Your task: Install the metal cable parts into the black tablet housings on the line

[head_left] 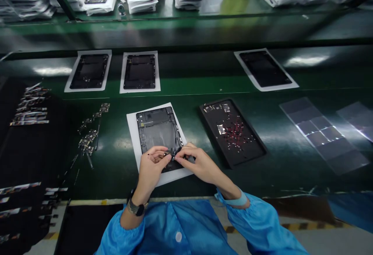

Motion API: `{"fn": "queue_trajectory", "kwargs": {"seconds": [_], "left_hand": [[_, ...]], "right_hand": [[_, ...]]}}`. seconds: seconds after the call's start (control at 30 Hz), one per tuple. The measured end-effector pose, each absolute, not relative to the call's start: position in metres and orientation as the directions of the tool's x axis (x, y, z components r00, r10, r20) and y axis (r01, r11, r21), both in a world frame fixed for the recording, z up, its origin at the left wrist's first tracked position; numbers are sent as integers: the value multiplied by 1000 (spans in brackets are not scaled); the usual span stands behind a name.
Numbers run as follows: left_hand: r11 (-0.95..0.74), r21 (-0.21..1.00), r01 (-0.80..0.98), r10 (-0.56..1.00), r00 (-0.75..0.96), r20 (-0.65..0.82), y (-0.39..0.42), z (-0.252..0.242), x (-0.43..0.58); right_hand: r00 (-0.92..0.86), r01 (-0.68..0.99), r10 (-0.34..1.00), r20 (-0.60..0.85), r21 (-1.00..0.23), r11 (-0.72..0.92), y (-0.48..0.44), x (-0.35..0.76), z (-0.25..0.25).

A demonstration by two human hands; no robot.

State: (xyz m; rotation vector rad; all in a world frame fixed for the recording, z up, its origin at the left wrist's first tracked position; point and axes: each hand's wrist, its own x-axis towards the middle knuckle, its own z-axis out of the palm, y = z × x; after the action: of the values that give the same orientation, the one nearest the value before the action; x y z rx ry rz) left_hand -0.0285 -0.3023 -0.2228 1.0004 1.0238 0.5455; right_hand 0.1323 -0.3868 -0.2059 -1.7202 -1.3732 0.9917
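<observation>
Where both hands meet over near end of tablet shell [157,128], small dark part [170,155] is pinched between fingertips of left hand [152,166] and right hand [201,165]. Shell is laid on white sheet [133,138] on green bench [116,161]; near end is hidden by hands. Just right, black tray [250,146] of red bits is set; left, circuit strips [90,134]. Beyond, more shells [140,71] are lined.
</observation>
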Motion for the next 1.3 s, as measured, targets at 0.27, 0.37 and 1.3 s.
{"fn": "queue_trajectory", "kwargs": {"seconds": [0.27,0.37,1.3], "left_hand": [[491,864,111,722,503,-475,-301,-217,-26],[503,855,130,701,517,-491,-299,-214,-25],[494,857,146,678,553,-485,-298,-214,-24]], "right_hand": [[34,386,983,-181,-905,-180,-386,141,-203],[13,373,984,-179,-912,-171,-386,144,-204],[-55,328,997,-60,-944,-39,-387,155,-214]]}}
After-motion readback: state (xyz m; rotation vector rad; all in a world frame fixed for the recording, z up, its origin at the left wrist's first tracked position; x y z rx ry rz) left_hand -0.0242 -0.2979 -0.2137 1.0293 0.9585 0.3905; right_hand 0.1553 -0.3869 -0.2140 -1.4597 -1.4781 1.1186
